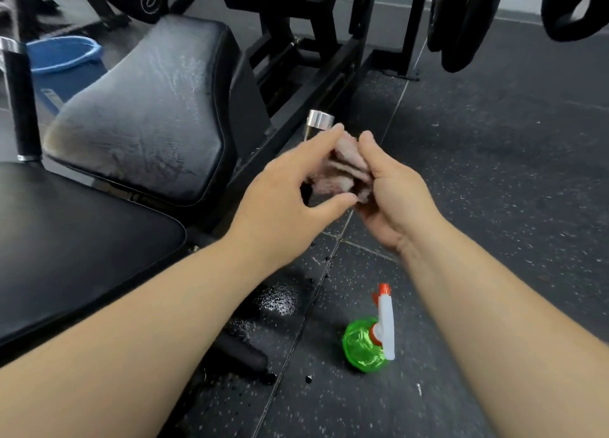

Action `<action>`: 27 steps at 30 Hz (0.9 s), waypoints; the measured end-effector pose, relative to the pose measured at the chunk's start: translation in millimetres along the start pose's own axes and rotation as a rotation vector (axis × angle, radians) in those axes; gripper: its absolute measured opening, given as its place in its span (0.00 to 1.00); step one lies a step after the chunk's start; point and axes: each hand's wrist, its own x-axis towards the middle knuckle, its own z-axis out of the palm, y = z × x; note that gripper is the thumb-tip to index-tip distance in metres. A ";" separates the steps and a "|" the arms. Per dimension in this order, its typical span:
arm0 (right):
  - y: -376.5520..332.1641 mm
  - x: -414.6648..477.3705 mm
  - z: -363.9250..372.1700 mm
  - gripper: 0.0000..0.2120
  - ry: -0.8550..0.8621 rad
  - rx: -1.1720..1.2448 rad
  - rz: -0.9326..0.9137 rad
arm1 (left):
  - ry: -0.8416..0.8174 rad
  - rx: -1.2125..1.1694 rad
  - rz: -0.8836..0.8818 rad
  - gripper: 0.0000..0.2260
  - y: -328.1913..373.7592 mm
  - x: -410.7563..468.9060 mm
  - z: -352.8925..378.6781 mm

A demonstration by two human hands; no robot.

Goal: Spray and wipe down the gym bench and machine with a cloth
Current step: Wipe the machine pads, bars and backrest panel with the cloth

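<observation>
A crumpled pinkish cloth is held between both hands above the floor, right of the bench. My right hand grips it from the right with fingers curled round it. My left hand pinches its left side between thumb and fingers. The black padded gym bench has a wet, streaked back pad and a flat seat pad at the left. A green spray bottle with a white and orange trigger head stands on the floor below my hands.
A blue bucket sits behind the bench at the upper left. The black machine frame and a chrome-capped post stand behind my hands. Weight plates hang at the top right. Wet patches mark the speckled rubber floor.
</observation>
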 end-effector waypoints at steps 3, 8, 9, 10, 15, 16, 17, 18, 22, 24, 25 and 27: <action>-2.2 -3.5 -6.8 0.22 -0.070 0.127 0.093 | 0.012 0.140 -0.021 0.32 -3.3 12.3 0.6; -0.3 -4.8 -16.3 0.15 0.000 0.119 0.122 | 0.291 0.039 -0.137 0.11 8.7 44.2 -19.7; 0.4 -4.2 -17.1 0.14 0.021 0.111 0.109 | 0.349 0.018 -0.193 0.10 4.6 55.3 -25.1; 0.8 -2.8 -16.7 0.14 0.018 0.101 0.095 | 0.345 -0.011 -0.262 0.10 -0.9 66.1 -29.6; 5.1 -2.2 -0.1 0.11 -0.080 0.151 0.124 | -0.017 -0.447 -0.440 0.09 -1.5 105.9 -16.2; 7.7 -2.4 2.5 0.11 -0.085 0.156 0.135 | -0.021 -0.429 -0.449 0.14 -1.9 112.2 -11.2; 10.2 -2.7 3.5 0.12 -0.081 0.153 0.142 | -0.012 -0.392 -0.445 0.18 -4.3 116.4 -6.0; 12.2 -2.6 3.9 0.12 -0.078 0.147 0.141 | -0.004 -0.346 -0.451 0.18 -6.4 119.2 -2.3; 15.4 -0.3 -1.6 0.15 -0.020 0.113 0.119 | 0.047 -0.436 -0.571 0.18 -21.1 113.7 6.5; 18.9 -0.9 -2.8 0.18 0.025 0.077 0.114 | 0.075 -0.566 -0.633 0.17 -27.5 99.3 10.5; 22.5 -1.4 -2.7 0.19 0.040 0.048 0.110 | 0.042 -0.624 -0.643 0.16 -33.6 89.0 13.3; 30.3 -4.7 0.0 0.18 0.046 -0.016 0.107 | -0.045 -0.673 -0.628 0.09 -43.5 62.8 15.5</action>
